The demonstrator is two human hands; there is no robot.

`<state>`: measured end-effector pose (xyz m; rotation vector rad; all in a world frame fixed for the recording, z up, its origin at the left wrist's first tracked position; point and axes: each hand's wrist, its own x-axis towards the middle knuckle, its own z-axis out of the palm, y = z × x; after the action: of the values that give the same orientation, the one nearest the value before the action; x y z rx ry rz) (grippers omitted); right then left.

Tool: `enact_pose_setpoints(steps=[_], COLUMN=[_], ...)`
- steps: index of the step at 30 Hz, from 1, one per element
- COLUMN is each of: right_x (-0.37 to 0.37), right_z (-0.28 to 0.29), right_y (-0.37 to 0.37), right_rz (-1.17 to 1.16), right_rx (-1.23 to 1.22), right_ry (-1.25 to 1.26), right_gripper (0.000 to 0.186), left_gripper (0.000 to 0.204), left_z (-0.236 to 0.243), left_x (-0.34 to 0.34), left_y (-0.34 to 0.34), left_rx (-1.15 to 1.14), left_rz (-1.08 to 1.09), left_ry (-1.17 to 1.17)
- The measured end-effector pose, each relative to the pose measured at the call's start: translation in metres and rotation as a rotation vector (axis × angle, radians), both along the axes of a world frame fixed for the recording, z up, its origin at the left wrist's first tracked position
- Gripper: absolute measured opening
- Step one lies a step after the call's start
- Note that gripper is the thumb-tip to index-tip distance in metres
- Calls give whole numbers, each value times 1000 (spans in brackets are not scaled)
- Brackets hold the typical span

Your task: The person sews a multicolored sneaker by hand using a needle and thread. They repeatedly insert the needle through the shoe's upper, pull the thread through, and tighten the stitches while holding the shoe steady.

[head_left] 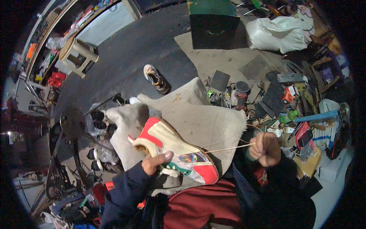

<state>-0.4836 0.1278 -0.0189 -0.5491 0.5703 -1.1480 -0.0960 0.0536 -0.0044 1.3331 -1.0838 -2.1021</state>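
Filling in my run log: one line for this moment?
left hand: holds sneaker | right hand: pulls thread taut | cloth beneath

This is a cluttered repair workshop, most likely for shoes. A worn concrete floor [152, 42] carries a lone shoe [156, 79], a plastic stool [78, 53], a dark metal box [215, 30] and a stuffed white sack [276, 34]. Tools and scraps [267, 95] lie heaped at the right. Crowded shelves [57, 34] line the left wall.
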Motion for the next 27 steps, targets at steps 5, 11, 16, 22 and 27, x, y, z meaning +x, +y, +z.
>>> enact_pose_setpoints(steps=[5,11,16,22,27], right_x=[37,108,109,113,115], right_z=[0,18,11,9,9], right_y=[-3,-42,-40,-35,-33], right_rz=[-267,192,171,99,50], right_rx=[-121,-372,-368,-442,-443], right_ry=[553,1207,1201,1180,1189], right_gripper=[32,49,48,50,46], left_gripper=[38,35,28,29,28], left_z=[13,32,47,5,-17], left_x=[-8,13,54,75,63], left_y=[-11,-14,-13,-8,2], left_rx=[85,-285,-963,-592,-336], left_rz=[-53,-408,-193,417,586], left_ry=[5,-480,-662,24,676])
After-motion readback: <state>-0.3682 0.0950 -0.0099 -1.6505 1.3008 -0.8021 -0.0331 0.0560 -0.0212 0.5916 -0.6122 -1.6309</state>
